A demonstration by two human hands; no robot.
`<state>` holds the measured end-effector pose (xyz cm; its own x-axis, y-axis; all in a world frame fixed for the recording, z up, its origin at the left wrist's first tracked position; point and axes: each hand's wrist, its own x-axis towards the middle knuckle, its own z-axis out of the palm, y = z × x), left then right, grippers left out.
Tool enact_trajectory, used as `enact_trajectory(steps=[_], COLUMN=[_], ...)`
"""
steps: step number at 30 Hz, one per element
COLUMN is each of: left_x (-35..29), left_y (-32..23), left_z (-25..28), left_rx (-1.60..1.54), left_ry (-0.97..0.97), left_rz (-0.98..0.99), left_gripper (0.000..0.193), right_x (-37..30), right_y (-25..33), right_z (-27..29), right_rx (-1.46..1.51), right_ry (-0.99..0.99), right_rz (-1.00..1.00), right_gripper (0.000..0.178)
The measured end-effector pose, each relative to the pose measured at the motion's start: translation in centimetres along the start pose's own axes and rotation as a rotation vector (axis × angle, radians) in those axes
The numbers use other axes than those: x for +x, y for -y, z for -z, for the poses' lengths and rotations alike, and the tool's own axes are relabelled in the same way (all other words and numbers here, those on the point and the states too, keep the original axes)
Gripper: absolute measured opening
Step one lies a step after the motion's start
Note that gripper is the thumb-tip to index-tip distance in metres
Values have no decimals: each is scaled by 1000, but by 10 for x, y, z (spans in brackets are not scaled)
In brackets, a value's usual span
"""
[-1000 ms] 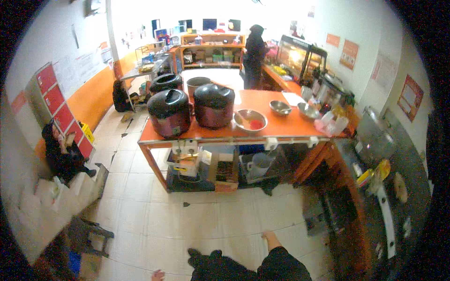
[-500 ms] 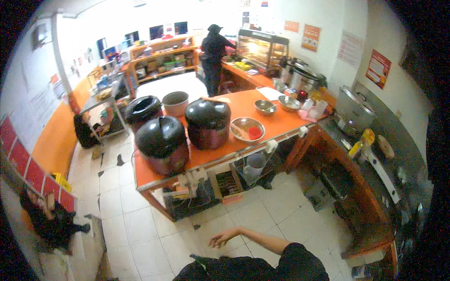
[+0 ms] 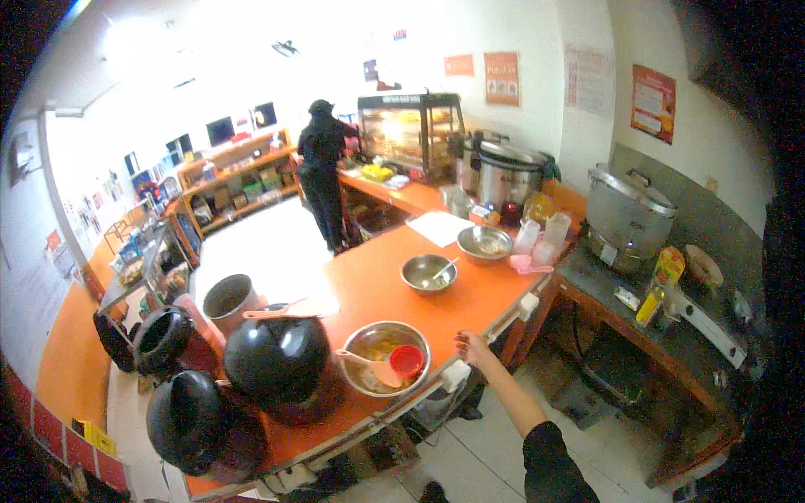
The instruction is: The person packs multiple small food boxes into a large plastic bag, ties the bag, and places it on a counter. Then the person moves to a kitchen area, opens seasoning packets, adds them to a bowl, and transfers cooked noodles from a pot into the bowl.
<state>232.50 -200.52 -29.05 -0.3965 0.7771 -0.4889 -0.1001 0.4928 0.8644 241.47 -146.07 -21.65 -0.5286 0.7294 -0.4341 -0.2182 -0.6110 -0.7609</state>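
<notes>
2 black rice cookers (image 3: 277, 356) stand left; a person (image 3: 321, 172) works beyond.

Orange counter (image 3: 377, 289) | 3 steel bowls (image 3: 428, 272) right of 2 black cookers (image 3: 277, 362) | paper sheet (image 3: 439, 227) beyond

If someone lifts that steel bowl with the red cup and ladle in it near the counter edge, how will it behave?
The steel bowl looks thin and smooth, so probably light but slippery. The red cup and pink ladle rest loose inside and would likely slide or tip out if it tilts. It seems to hold food, adding some weight.
</notes>
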Motion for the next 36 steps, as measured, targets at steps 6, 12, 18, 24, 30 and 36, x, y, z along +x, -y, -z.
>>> enact_trajectory(steps=[6,12,18,24,30,36], left_x=[85,167,279,350,443,484], left_y=[-113,-240,-237,-267,-302,-349], left_z=[-19,-67,-179,-222,-200,-193], left_rx=[95,179,449,108,-182,-459], left_ry=[160,510,811,583,54,-385], left_rz=[-56,-323,-563,-266,-119,-197], left_gripper=[47,49,37,32,29,25], right_x=[59,90,137,231,253,316], right_y=[30,88,125,164,196,227], right_z=[19,3,10,18,-28,-59], right_rx=[-156,-1009,-1500,-1796,-1902,-1905], right_ry=[170,494,430,79,209,310], right_rz=[-199,-88,97,368,1192,1434], right_gripper=[24,35,45,35,35,38])
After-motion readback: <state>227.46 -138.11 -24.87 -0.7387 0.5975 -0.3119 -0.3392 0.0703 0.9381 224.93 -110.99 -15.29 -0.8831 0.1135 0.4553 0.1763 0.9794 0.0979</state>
